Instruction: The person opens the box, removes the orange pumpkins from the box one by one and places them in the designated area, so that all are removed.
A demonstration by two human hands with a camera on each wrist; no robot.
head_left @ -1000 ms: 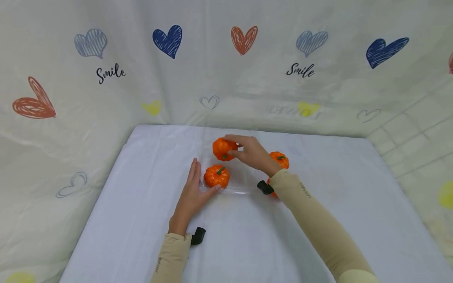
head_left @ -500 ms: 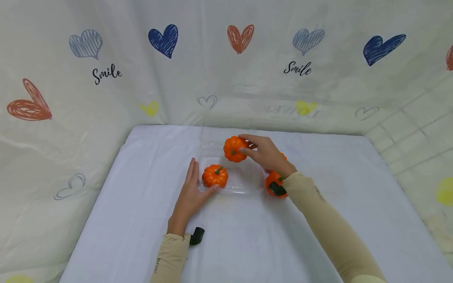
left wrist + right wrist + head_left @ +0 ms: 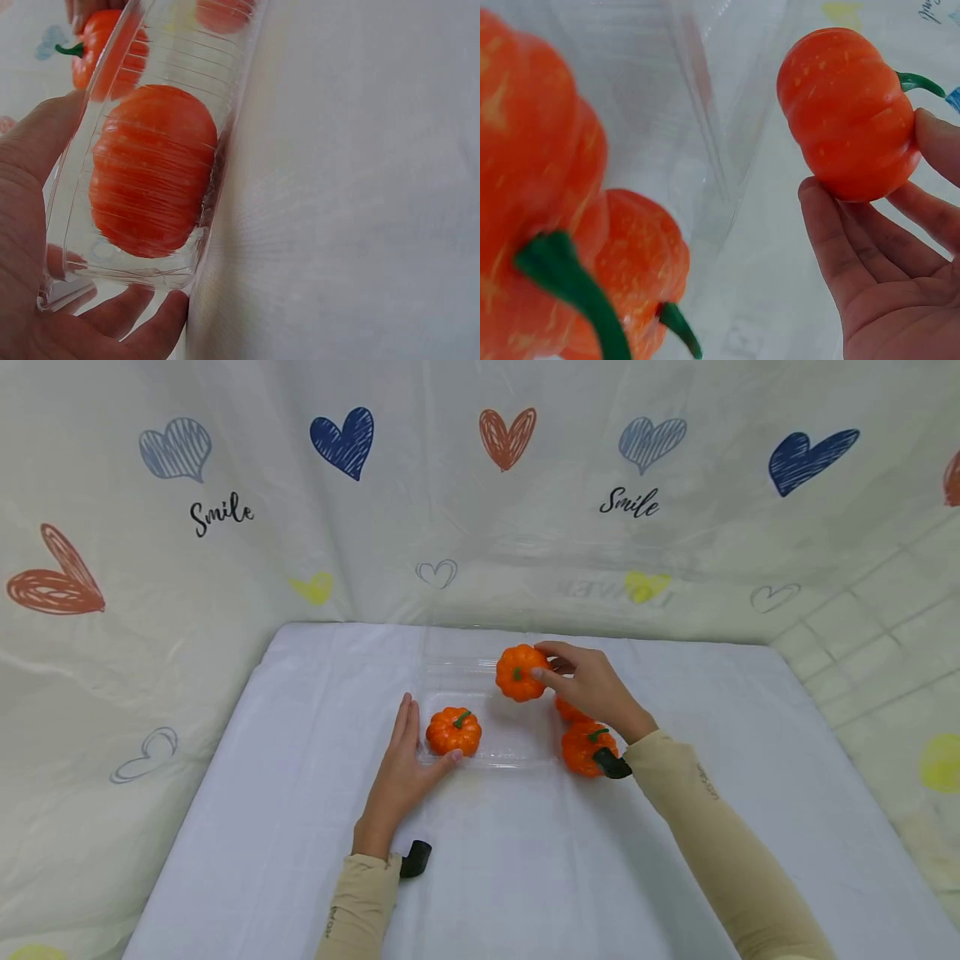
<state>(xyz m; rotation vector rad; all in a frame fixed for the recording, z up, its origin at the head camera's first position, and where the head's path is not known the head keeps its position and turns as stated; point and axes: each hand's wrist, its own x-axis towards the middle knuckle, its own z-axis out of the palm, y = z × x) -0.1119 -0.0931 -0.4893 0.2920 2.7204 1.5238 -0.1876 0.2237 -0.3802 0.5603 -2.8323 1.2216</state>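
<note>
My right hand (image 3: 588, 681) pinches a small orange toy pumpkin (image 3: 517, 673) between thumb and fingers, above the right rear part of a clear plastic container (image 3: 517, 752). In the right wrist view that pumpkin (image 3: 851, 116) is tipped on its side, its green stem towards the thumb. A second pumpkin (image 3: 453, 732) sits inside the container at its left end. Around that front left corner lies my left hand (image 3: 397, 777), fingers straight along the side and thumb at the front edge. Through the clear wall, the left wrist view shows the inside pumpkin (image 3: 154, 172).
At the container's right end two more pumpkins, a nearer one (image 3: 583, 748) and a farther one (image 3: 572, 708), stand close together, partly hidden by my right arm and wrist camera. The container's see-through lid (image 3: 480, 647) rises behind it. A heart-patterned curtain (image 3: 465, 485) borders the white table (image 3: 300, 793).
My right hand has carried its pumpkin to the right, away from above the left pumpkin. The two right-hand pumpkins show more now. My left hand stays at the corner.
</note>
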